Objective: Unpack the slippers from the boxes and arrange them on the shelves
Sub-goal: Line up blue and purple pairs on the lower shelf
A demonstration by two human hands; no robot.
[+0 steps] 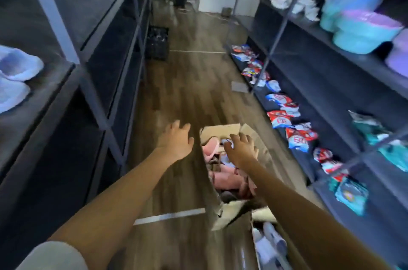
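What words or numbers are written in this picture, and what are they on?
No text here can be read.
Red and white packets on the bottom right shelf: printed marks, too blurred to read.
Teal packet nearer on that side: a round design, too blurred to read.
Cardboard box: no print shows.

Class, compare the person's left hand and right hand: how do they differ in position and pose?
The left hand hangs over the wooden floor, beside the cardboard box; the right hand is above the box's pink slippers. The left hand's fingers are spread fairly straight; the right hand's curve downward. Both appear empty, arms stretched forward.
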